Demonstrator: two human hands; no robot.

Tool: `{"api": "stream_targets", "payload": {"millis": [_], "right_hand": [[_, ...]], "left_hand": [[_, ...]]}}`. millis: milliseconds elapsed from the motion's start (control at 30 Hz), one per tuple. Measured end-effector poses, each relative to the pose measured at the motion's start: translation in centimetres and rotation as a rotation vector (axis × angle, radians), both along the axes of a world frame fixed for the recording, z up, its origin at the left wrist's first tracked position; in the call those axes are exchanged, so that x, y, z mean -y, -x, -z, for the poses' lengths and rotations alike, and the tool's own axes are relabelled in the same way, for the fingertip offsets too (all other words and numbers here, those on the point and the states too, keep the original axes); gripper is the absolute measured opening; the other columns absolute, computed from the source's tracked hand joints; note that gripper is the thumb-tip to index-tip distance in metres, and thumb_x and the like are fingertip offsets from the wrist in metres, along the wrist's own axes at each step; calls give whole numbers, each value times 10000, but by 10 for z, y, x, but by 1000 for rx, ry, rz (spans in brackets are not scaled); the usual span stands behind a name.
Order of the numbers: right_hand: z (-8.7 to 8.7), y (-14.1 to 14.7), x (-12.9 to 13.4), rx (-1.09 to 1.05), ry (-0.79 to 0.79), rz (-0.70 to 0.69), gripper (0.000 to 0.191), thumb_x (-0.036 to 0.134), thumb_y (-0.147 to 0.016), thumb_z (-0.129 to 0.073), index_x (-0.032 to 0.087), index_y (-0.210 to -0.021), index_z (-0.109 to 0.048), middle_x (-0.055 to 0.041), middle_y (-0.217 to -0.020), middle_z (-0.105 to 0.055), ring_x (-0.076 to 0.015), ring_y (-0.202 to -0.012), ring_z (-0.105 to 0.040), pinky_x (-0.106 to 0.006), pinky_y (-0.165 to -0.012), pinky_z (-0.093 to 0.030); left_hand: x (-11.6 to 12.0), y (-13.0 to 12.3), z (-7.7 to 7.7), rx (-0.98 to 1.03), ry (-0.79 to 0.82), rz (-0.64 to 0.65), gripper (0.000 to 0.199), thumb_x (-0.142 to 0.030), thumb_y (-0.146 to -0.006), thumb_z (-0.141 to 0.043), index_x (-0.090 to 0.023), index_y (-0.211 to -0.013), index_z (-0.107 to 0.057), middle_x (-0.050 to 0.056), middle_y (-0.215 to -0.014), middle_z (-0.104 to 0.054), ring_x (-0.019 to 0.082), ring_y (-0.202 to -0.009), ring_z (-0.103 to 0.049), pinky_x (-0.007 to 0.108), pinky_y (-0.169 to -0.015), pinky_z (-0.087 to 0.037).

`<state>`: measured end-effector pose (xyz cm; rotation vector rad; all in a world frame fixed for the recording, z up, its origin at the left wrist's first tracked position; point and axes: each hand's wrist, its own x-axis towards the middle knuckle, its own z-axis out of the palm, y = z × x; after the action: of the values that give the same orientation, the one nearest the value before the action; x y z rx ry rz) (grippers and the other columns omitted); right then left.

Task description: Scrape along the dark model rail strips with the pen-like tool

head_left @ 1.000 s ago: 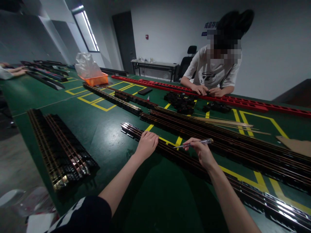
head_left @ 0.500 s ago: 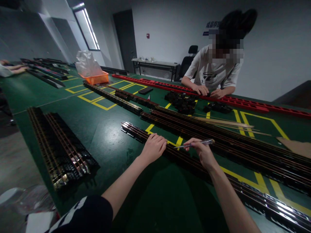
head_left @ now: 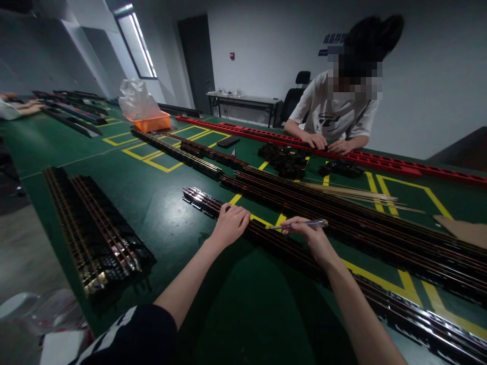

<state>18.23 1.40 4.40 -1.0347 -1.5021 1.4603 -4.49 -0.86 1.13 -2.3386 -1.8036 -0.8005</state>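
A long black strip [head_left: 281,245] with copper-coloured rods runs diagonally across the green table [head_left: 167,218], from the middle to the lower right. My left hand [head_left: 230,223] is wrapped over this strip near its far left end, fingers bent and close together. To its right, my right hand [head_left: 306,234] grips a thin screwdriver [head_left: 315,223] between thumb and fingers. The screwdriver lies nearly level, its handle to the right and its tip pointing left, near the strip's far edge. Whether the tip touches the strip, I cannot tell.
More black strips [head_left: 95,228] lie at the left, and others [head_left: 342,213] beyond my hands. Thin rods [head_left: 353,193], black parts [head_left: 283,158], a phone [head_left: 228,142] and an orange basket [head_left: 152,123] are farther back. Across the table a person [head_left: 338,111] handles a red rail [head_left: 388,165].
The strip has slid a little to the left and away from me, together with my left hand. My right hand, with the screwdriver, has also shifted slightly left.
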Motion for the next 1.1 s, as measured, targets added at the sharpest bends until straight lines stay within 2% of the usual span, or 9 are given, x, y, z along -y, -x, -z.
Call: {"api": "stream_targets", "payload": {"millis": [533,1100], "right_hand": [[1,-3,0,0,16,4,211,302,-678,-566,177,-734,-727,-35,-727,-679,-182,-757,-602,-333,-830,-405],[2,-5,-3,-69,28,27,208,294,-624,-561,160,-641,-719,-42,-636,-652,-166,-659,-589,-316,-744,-452]], "left_hand": [[-5,9,4,-41,-25,-22,297,-215,-935,-324,-210,-827,-600,-22,-908,-691,135,-888,-598,361,-982,-267],[-6,14,6,-32,-34,-28,293,-212,-932,-330,-213,-826,-603,-26,-899,-695,135,-896,-598,377,-998,-272]]}}
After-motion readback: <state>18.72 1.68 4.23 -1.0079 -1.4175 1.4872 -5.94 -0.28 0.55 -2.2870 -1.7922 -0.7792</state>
